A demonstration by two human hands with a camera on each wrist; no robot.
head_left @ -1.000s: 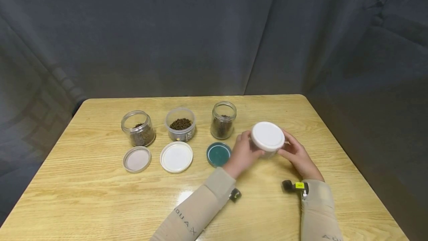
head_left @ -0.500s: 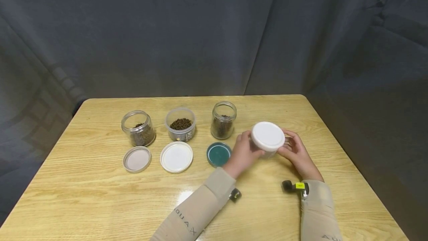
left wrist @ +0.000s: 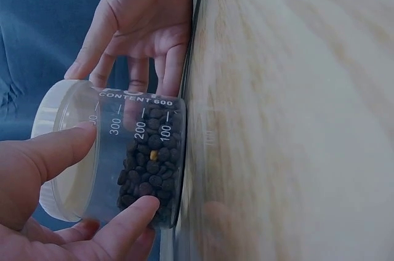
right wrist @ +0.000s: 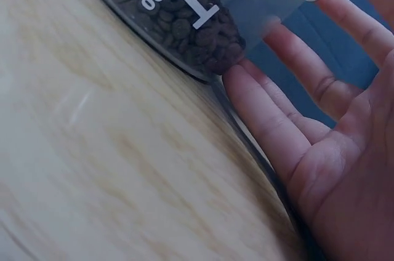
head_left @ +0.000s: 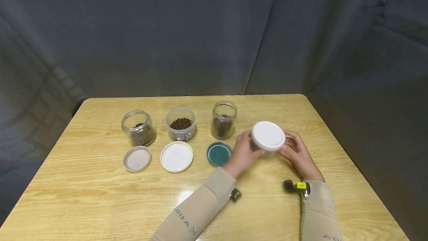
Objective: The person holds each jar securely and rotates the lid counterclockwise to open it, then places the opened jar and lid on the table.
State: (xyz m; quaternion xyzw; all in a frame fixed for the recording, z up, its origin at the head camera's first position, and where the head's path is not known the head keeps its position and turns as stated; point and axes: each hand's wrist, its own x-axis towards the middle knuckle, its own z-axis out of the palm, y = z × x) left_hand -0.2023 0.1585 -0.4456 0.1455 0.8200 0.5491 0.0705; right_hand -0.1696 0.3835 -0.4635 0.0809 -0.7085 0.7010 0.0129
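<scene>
A clear jar [left wrist: 114, 144] with a white lid [head_left: 268, 135] stands upright at the right of the table. Its side carries printed measuring marks, and dark brown pellets [left wrist: 151, 168] fill its lower part. My left hand [head_left: 243, 154] grips it from the left, with the thumb along the upper wall and fingers round the lower side. On the other side is my right hand [head_left: 299, 156], its fingers long and fairly straight. Their tips touch the wall low down in the right wrist view, and the thumb tip reaches the lid's edge in the left wrist view.
Behind and left stand a wide glass jar [head_left: 142, 135], a plastic tub [head_left: 180, 134] and a taller glass jar [head_left: 222, 129], all uncovered with dark pellets inside. Before them lie a greyish lid [head_left: 137, 159], a white lid [head_left: 176, 157] and a green lid [head_left: 219, 154].
The right hand's fingers have shifted slightly at the jar's right side and show more behind the lid. The jar and the left hand stay in place.
</scene>
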